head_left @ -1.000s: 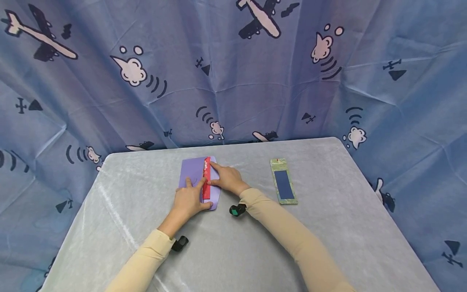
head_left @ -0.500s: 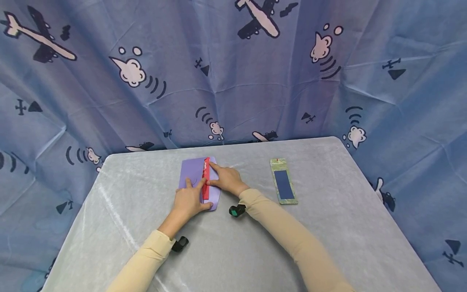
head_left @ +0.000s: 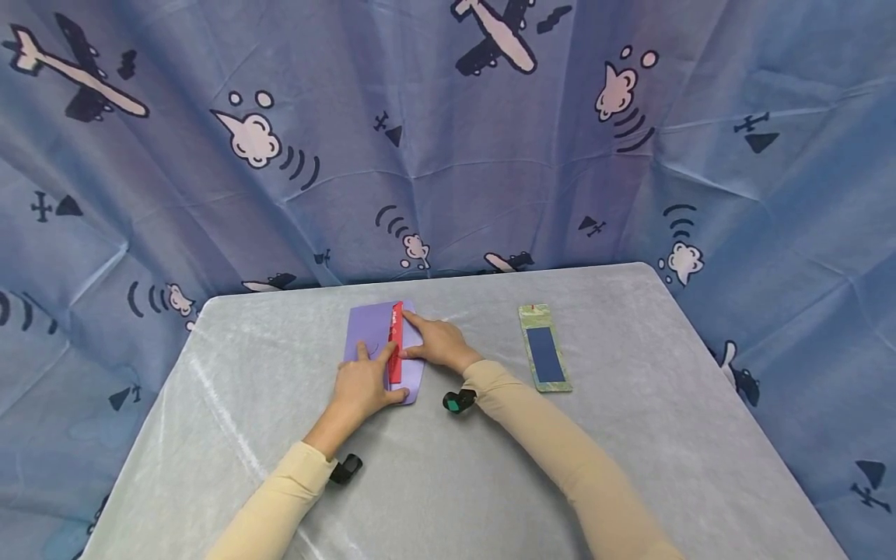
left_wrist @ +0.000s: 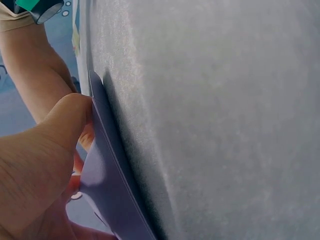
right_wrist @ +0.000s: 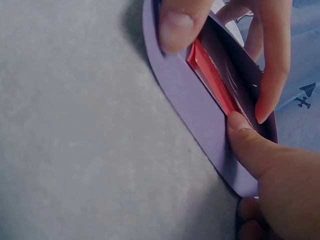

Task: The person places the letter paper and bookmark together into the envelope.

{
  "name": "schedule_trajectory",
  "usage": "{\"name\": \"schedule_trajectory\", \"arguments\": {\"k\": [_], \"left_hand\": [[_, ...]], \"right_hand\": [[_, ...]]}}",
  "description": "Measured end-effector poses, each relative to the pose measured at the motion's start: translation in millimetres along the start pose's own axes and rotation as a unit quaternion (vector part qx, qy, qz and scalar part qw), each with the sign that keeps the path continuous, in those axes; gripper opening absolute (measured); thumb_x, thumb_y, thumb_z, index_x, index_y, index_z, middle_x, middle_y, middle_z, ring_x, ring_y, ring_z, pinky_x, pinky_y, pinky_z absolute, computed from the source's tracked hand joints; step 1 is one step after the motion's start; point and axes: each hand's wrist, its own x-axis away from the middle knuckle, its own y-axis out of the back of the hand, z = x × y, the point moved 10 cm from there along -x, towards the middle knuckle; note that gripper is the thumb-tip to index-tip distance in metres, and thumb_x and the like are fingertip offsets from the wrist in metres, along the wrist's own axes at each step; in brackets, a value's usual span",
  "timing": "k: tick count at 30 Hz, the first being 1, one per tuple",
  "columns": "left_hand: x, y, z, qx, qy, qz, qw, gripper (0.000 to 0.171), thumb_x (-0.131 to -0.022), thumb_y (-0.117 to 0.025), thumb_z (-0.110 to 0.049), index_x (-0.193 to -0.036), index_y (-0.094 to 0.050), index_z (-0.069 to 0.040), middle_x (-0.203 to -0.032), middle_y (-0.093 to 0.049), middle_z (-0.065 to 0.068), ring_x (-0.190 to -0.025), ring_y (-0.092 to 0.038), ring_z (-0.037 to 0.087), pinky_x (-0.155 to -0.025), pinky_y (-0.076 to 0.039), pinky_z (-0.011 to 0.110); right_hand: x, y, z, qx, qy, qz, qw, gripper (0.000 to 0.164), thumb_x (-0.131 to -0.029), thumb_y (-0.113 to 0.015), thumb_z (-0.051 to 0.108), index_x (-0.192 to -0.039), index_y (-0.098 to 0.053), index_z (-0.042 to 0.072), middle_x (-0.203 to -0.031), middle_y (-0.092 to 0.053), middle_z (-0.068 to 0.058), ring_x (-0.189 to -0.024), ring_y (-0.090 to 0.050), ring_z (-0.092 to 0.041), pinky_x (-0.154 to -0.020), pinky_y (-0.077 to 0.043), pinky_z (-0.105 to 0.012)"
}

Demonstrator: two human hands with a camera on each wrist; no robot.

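Observation:
A purple envelope (head_left: 362,320) lies at the back left of the grey-covered table, its flap (head_left: 413,376) folded out to the right. At its mouth shows the edge of a red paper packet (head_left: 396,372) with pale marks; the rest is tucked out of sight inside. My left hand (head_left: 358,386) is spread over the envelope, thumb on the flap and fingers across the body. In the right wrist view, the left index finger (right_wrist: 275,60) reaches into the mouth. My right hand (head_left: 439,344) has its thumb on the packet's edge (right_wrist: 212,75), the index stretched toward the far end.
To the right lies a green patterned rectangular piece with a dark blue panel (head_left: 545,355). A black camera (head_left: 458,401) is strapped at the right wrist, another camera (head_left: 346,468) at the left. Behind the table (head_left: 616,435) hangs a blue curtain (head_left: 448,194) printed with airplanes.
My right hand shifts slightly left and then slightly back right at the red packet's edge. My left hand and the envelope stay nearly still.

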Motion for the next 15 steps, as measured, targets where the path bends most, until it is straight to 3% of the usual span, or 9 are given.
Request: {"name": "schedule_trajectory", "arguments": {"k": [15], "left_hand": [[-0.2, -1.3, 1.8, 0.000, 0.006, 0.008, 0.9999, 0.095, -0.069, -0.080, -0.061, -0.148, -0.046, -0.019, -0.137, -0.047, 0.044, -0.082, -0.069, 0.048, -0.089, -0.050, 0.065]], "right_hand": [[-3.1, -1.5, -0.6, 0.001, -0.006, 0.010, 1.000, 0.092, -0.080, -0.076, 0.053, -0.156, -0.031, 0.026, -0.145, -0.056, -0.011, -0.123, -0.062, -0.032, -0.098, -0.050, -0.048]]}}
